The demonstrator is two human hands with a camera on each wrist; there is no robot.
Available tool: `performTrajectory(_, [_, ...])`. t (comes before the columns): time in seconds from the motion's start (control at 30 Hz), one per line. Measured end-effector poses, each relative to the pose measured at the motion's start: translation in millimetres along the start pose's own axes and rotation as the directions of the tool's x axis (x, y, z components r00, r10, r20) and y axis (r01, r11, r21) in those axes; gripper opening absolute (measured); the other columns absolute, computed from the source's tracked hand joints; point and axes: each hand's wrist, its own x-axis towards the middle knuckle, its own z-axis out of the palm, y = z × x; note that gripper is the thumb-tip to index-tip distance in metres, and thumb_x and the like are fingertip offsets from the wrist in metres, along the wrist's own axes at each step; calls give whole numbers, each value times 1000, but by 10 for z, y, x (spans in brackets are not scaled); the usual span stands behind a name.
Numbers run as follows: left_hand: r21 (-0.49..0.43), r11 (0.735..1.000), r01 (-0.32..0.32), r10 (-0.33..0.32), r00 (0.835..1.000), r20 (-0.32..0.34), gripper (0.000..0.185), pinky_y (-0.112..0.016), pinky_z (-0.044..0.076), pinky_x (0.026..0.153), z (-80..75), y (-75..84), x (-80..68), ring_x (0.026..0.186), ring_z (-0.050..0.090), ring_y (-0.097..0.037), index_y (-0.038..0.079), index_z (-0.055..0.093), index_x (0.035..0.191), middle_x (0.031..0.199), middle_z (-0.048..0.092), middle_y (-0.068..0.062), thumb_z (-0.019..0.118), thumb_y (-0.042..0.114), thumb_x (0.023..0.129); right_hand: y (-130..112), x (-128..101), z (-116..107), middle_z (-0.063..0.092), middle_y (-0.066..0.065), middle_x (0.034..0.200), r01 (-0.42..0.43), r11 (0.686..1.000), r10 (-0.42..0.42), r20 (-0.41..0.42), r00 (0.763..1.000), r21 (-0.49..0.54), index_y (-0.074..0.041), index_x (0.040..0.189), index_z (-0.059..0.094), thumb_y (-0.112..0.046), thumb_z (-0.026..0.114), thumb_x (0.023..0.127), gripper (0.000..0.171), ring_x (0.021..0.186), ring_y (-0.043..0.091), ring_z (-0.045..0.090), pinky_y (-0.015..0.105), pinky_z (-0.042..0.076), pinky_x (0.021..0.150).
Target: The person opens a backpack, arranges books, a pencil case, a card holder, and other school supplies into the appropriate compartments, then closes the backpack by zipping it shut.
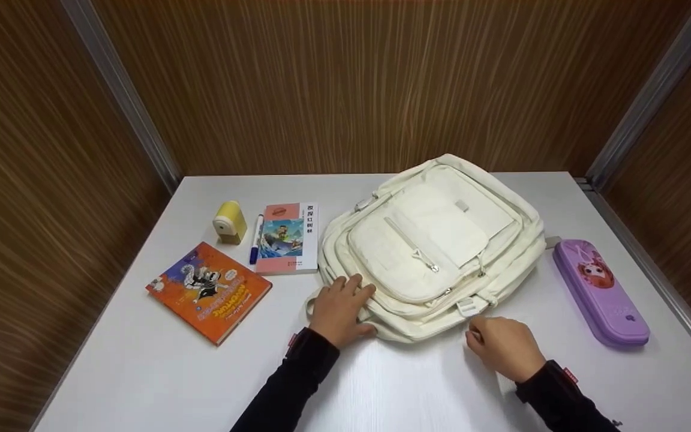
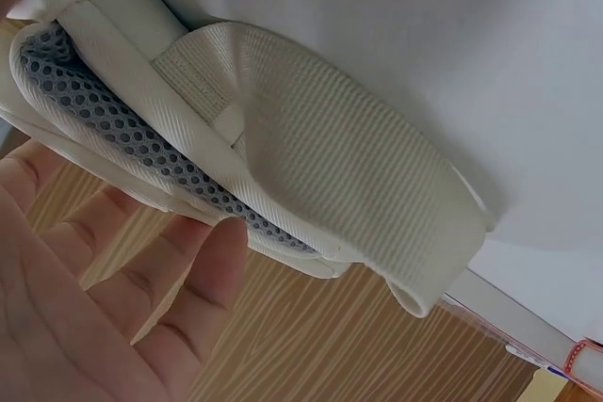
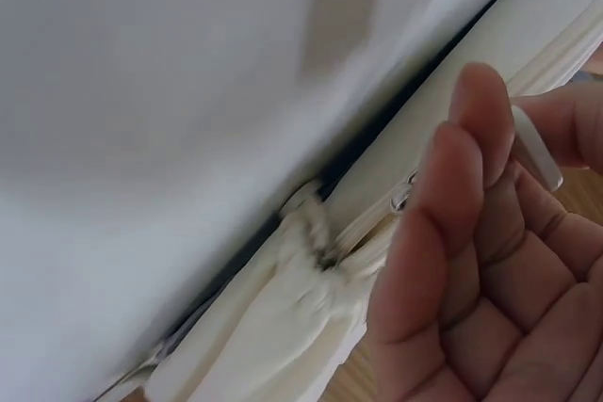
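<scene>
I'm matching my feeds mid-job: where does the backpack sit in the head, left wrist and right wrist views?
Head: the cream backpack lies right of centre, at mid-height.
Left wrist: only part shows, grey mesh and a webbing loop, from upper left to lower centre.
Right wrist: only part, running diagonally from bottom left to top right.
Shared landmark: the white tabletop.

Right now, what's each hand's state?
Left hand: open, touching the cream fabric backpack.
Right hand: closed, apparently pinching a small flat white tab.

Books [image 1: 209, 293] lie left of the backpack [image 1: 429, 240] on the table [image 1: 405, 387], a pencil case [image 1: 606, 300] right.
</scene>
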Motion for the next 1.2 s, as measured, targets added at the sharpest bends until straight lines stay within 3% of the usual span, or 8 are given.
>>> performTrajectory(0.17, [19, 1000, 9, -9, 1000, -19, 76, -48, 47, 95, 19, 12, 1, 127, 50, -29, 27, 54, 137, 142, 52, -5, 77, 56, 71, -145, 15, 36, 35, -15, 54, 35, 999, -36, 17, 999, 28, -23, 62, 45, -13, 68, 83, 32, 51, 3, 32, 23, 27, 50])
performTrajectory(0.33, [70, 997, 21, -17, 998, -52, 76, -47, 47, 91, 56, 38, -3, 124, 51, -28, 27, 53, 136, 140, 53, -4, 75, 59, 71, -239, 23, 67, 32, -17, 54, 99, 995, -98, -33, 995, 26, -23, 61, 43, -13, 69, 79, 34, 50, 2, 30, 22, 25, 49])
performTrajectory(0.47, [128, 991, 46, -40, 998, -52, 76, -46, 46, 90, 85, 78, -7, 123, 50, -28, 27, 52, 136, 140, 53, -3, 72, 63, 71, -289, 13, 82, 31, -17, 54, 134, 991, -133, -70, 989, 18, -23, 60, 42, -13, 70, 77, 35, 50, 1, 28, 21, 24, 48])
performTrajectory(0.73, [246, 966, 78, -70, 997, -40, 77, -45, 48, 88, 103, 151, 5, 122, 52, -26, 29, 48, 138, 140, 51, -1, 65, 69, 75, -423, 11, 109, 32, -18, 53, 177, 982, -173, -55, 983, 68, -23, 61, 46, -14, 69, 77, 29, 49, 0, 28, 19, 23, 47])
performTrajectory(1.0, [276, 954, 114, -102, 993, -57, 75, -48, 48, 88, 150, 319, 2, 119, 52, -27, 31, 48, 137, 136, 52, 0, 61, 72, 76, -666, 59, 161, 39, -18, 54, 255, 958, -253, -30, 967, 135, -23, 64, 55, -18, 70, 79, 22, 50, -1, 33, 19, 26, 47])
performTrajectory(1.2, [313, 936, 159, -142, 987, -75, 70, -49, 47, 89, 185, 448, 1, 115, 52, -26, 31, 47, 133, 133, 51, 1, 62, 69, 77, -744, 104, 182, 38, -15, 54, 248, 961, -246, -35, 969, 123, -21, 64, 53, -18, 70, 80, 24, 50, 0, 33, 20, 25, 47])
